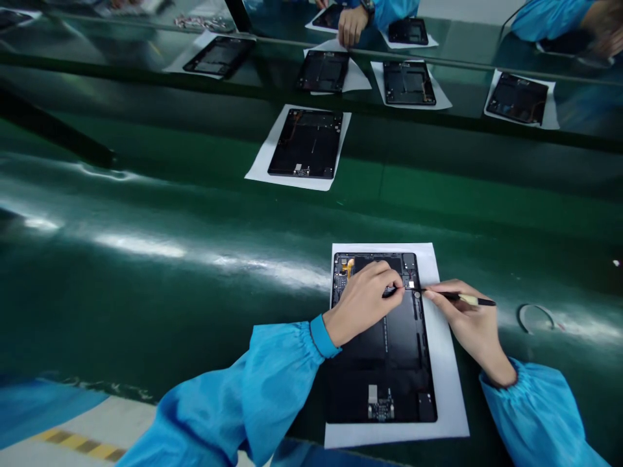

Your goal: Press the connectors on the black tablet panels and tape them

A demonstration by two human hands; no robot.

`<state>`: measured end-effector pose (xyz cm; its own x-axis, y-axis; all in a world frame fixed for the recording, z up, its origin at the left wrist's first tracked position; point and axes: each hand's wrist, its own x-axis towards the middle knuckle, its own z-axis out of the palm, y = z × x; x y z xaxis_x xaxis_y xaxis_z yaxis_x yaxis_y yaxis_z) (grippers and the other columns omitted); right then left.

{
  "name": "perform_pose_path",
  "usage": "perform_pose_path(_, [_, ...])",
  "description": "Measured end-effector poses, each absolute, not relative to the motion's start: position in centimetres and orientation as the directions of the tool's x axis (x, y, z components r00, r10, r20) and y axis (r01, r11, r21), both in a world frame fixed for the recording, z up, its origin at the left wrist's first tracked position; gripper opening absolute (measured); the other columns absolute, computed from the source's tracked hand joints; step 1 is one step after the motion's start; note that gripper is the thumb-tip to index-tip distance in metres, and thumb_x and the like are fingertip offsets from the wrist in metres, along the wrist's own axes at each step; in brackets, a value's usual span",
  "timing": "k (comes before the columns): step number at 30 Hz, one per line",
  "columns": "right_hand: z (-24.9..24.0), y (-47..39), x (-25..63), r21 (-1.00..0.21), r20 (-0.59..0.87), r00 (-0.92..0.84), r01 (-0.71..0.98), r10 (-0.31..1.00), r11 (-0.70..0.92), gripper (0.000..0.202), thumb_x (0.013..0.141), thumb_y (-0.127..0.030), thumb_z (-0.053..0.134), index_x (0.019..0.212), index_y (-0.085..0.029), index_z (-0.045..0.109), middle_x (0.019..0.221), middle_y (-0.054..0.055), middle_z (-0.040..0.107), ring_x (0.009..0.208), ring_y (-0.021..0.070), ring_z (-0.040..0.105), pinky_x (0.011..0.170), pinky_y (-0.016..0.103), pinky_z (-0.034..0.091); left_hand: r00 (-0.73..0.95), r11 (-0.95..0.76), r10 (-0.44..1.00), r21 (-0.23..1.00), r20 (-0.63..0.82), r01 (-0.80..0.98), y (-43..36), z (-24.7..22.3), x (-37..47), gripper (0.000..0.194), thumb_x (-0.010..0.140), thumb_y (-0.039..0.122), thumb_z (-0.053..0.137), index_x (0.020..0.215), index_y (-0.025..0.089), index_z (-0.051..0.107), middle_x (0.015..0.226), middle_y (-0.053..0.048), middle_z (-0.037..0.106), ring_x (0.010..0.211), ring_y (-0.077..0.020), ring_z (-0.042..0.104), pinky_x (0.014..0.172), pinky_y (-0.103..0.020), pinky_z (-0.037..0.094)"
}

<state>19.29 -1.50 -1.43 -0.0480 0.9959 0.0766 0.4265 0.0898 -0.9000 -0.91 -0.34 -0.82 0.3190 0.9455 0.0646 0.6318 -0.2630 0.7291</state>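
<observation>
An opened tablet (403, 350), its inner boards and dark battery area exposed, lies on a sheet of white paper (450, 389) in front of me. My left hand (367, 295) is over its upper part, thumb and forefinger pinched near the right edge; what they hold, if anything, is too small to make out. In my right hand (470, 318) is a slim black pen-like tool (467, 299) with a cream band. Its tip points left, at the tablet's upper right edge close to my left fingertips. An orange flex cable (350, 267) shows beside my left hand.
Ahead on the green bench (195, 305) another opened tablet (311, 146) rests on paper. Several more lie along the raised ledge beyond, where a co-worker's hand (353, 27) touches the paper. A pale curved band (528, 318) lies right of my right hand.
</observation>
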Motion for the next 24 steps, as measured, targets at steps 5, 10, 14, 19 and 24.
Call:
perform_pose_path(5, [-1.6,-1.5,19.4,-0.908,0.074,-0.031,0.412,0.997,0.08,0.011,0.079,-0.032,0.072,0.081,-0.021,0.072,0.081,0.004,0.072,0.074,0.0189,0.068,0.06,0.028,0.055,0.274,-0.193,0.962,0.766,0.023,0.613,-0.3,-0.5,-0.8,0.007,0.084,0.016,0.059,0.083,0.019,0.065,0.089,0.0,0.058,0.079,-0.0136,0.059,0.07,-0.027,0.046])
perform_pose_path(10, [-1.8,-1.6,19.6,-0.911,0.061,-0.022,0.408,0.998,0.065,0.012,0.078,-0.032,0.072,0.08,-0.02,0.072,0.079,0.004,0.071,0.072,0.0182,0.067,0.057,0.027,0.053,0.239,-0.143,0.971,0.768,-0.013,0.624,-0.7,-0.1,-0.4,0.007,0.085,0.018,0.058,0.089,0.022,0.062,0.096,0.0,0.057,0.077,-0.0133,0.058,0.064,-0.026,0.046])
perform_pose_path(14, [-1.8,-1.7,19.4,-0.913,0.12,-0.023,0.391,0.993,0.119,0.01,0.079,-0.031,0.071,0.081,-0.021,0.072,0.081,0.004,0.071,0.074,0.0184,0.067,0.062,0.029,0.054,0.208,-0.123,0.978,0.752,-0.018,0.648,-0.9,-0.2,0.0,0.009,0.085,0.018,0.06,0.093,0.022,0.059,0.1,0.0,0.054,0.078,-0.0139,0.058,0.066,-0.028,0.047])
perform_pose_path(19, [-1.8,-1.6,19.3,-0.93,0.117,-0.052,0.345,0.992,0.128,0.009,0.081,-0.029,0.07,0.082,-0.021,0.071,0.082,0.004,0.07,0.075,0.0176,0.067,0.064,0.028,0.054,0.242,-0.164,0.97,0.779,0.015,0.606,-0.5,0.4,-1.0,0.018,0.083,0.019,0.064,0.1,0.021,0.057,0.102,-0.002,0.056,0.084,-0.0158,0.057,0.073,-0.029,0.048])
perform_pose_path(24, [-2.0,-1.5,19.2,-0.961,0.13,0.046,0.251,0.99,0.114,0.009,0.079,-0.029,0.072,0.082,-0.021,0.069,0.082,0.003,0.069,0.079,0.0176,0.066,0.069,0.03,0.055,0.216,-0.204,0.973,0.718,0.075,0.665,-1.2,1.0,-3.5,0.012,0.094,0.023,0.049,0.088,0.02,0.06,0.09,-0.003,0.059,0.09,-0.0184,0.056,0.081,-0.032,0.046])
